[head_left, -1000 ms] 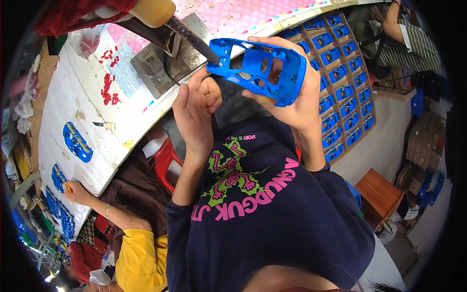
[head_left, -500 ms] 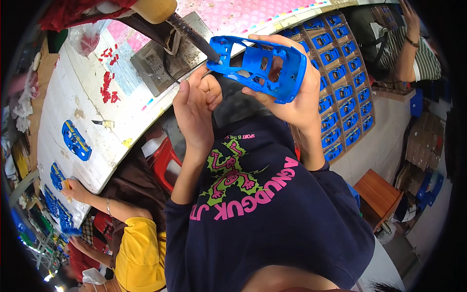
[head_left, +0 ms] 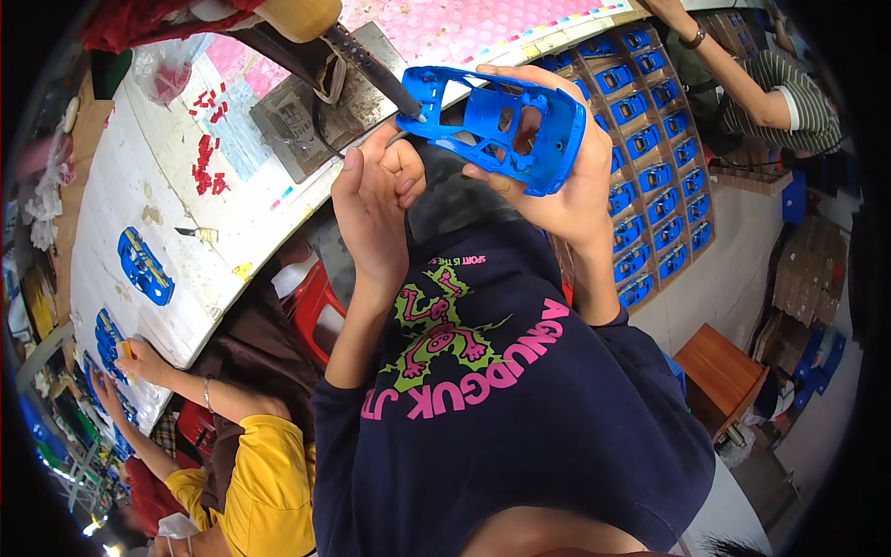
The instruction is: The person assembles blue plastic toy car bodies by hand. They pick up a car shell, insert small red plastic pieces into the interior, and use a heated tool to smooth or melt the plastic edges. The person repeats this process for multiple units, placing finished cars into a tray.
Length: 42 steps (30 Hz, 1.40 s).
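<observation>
My right hand [head_left: 580, 181] grips a blue plastic toy car body shell [head_left: 483, 125] by its right end, with its hollow inside facing me. The tip of a soldering iron [head_left: 371, 70], with a perforated dark barrel and a wooden handle, meets the shell's left corner. Under that corner, the index finger of my left hand [head_left: 376, 195] reaches up against the shell. The other fingers of that hand are curled in, and its thumb stands apart. Whether anything small sits beneath the corner is hidden.
Small red parts [head_left: 206, 167] lie scattered on the white table [head_left: 186, 306]. A knife [head_left: 197, 234] and another blue shell [head_left: 146, 266] are there too. Cardboard trays [head_left: 640, 139] of blue shells stand at right. A co-worker in yellow [head_left: 264, 483] handles shells; another in stripes [head_left: 794, 102] stands far right.
My hands and the shell stay almost still at the iron. The striped co-worker's arm has swung left and lowered toward the table. The yellow-sleeved co-worker's other hand has moved up to the shells.
</observation>
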{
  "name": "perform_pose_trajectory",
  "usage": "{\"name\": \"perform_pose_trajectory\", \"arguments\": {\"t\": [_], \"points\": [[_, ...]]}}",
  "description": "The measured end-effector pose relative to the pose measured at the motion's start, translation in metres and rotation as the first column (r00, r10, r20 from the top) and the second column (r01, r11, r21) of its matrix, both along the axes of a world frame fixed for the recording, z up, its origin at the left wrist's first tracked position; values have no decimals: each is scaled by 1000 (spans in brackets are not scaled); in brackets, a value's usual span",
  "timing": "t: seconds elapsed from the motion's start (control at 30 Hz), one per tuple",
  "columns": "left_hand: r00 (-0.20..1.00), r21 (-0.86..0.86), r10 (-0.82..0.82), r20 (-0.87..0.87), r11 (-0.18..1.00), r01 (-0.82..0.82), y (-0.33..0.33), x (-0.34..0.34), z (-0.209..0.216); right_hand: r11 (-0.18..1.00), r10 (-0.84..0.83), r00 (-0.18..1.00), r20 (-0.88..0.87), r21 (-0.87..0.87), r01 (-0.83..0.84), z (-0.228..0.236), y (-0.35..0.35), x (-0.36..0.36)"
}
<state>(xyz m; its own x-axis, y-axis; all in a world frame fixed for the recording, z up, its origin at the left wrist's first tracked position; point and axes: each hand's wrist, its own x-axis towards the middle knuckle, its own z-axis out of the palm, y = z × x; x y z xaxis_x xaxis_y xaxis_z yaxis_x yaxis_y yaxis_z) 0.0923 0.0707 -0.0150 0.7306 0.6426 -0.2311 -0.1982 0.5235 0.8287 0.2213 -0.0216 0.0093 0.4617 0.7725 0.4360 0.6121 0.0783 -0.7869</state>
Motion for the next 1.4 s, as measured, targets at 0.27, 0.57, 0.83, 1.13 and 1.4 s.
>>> {"name": "perform_pose_trajectory", "arguments": {"t": [0.27,0.57,0.83,1.13,1.4], "points": [[1000,0,-8,1,1000,8,0,-2,-2,1000,1,1000,7,-24,-1,1,-2,0],[1000,-57,18,-11,998,-19,-1,-2,2,999,3,1000,0,-34,-3,0,-2,-1],[998,-106,-13,56,994,19,2,-3,-1,1000,-9,1000,-29,6,9,0,1,-3],[994,-37,-71,-82,997,69,-19,-22,-35,992,-91,953,-288,-114,60,-35,-19,-14],[986,-37,116,-123,992,-122,-107,-45,-63,952,-307,513,-801,-262,160,-82,-81,-59]]}}
